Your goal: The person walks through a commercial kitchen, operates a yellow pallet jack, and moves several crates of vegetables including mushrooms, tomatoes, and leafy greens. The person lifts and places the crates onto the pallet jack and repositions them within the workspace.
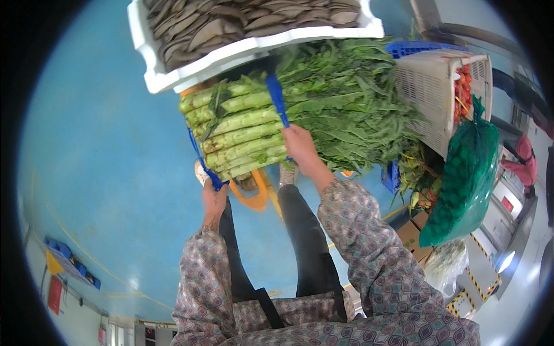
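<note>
A large bundle of celtuce (248, 124), with thick pale-green stems at the left and long leaves (352, 104) at the right, lies in front of me. A blue strap (277, 98) crosses it where stems meet leaves, and another blue strap (202, 157) runs along the cut ends. My left hand (213, 199) is closed on the strap at the near left corner. My right hand (300, 149) grips the middle strap near the bundle's front edge. What supports the bundle is mostly hidden beneath it.
Beyond the bundle is a white foam box (254, 51) of grey-brown mushrooms (231, 26). To the right stand a pale plastic crate (424, 86) and a full green mesh bag (464, 173). An orange loop-shaped handle (262, 193) shows between my feet, above the blue floor (115, 161).
</note>
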`<move>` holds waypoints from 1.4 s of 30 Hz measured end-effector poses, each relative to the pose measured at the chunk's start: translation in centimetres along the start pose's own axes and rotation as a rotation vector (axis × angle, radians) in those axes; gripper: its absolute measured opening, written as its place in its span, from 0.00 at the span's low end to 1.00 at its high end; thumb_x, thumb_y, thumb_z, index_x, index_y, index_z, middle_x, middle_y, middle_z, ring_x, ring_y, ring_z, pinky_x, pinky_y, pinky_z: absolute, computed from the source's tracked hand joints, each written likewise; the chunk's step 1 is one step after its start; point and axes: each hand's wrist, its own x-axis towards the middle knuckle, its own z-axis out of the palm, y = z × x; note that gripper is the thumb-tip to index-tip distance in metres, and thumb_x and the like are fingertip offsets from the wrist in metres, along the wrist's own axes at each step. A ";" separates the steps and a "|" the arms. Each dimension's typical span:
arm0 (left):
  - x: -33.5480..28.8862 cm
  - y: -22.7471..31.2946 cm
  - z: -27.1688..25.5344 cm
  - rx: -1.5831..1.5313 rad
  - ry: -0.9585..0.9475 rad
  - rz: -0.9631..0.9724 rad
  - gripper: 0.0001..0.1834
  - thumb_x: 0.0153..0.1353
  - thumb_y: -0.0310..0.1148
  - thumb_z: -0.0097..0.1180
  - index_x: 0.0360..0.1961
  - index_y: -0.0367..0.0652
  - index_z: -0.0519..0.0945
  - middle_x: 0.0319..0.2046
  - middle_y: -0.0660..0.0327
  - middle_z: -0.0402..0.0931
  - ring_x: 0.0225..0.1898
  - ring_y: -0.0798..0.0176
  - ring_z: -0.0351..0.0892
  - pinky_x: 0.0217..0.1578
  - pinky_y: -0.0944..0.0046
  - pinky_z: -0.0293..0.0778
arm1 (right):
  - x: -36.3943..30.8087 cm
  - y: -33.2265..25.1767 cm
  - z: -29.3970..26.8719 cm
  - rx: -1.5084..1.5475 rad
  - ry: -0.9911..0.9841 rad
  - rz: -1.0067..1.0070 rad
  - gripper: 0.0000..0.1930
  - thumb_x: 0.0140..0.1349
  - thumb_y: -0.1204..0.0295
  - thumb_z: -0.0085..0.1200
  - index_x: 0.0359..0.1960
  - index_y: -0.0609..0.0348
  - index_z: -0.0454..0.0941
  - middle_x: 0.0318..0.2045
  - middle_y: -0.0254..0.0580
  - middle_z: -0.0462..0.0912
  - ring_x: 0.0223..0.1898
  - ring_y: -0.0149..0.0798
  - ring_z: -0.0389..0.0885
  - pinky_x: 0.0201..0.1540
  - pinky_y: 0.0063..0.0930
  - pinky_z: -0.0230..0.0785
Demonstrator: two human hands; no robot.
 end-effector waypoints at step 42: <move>1.0 4.7 -2.0 0.157 0.261 0.264 0.31 0.64 0.50 0.70 0.44 0.26 0.76 0.41 0.48 0.80 0.40 0.47 0.78 0.45 0.49 0.73 | -2.4 -0.5 3.3 0.007 0.151 -0.027 0.17 0.76 0.58 0.48 0.34 0.57 0.79 0.25 0.31 0.74 0.24 0.31 0.69 0.26 0.32 0.61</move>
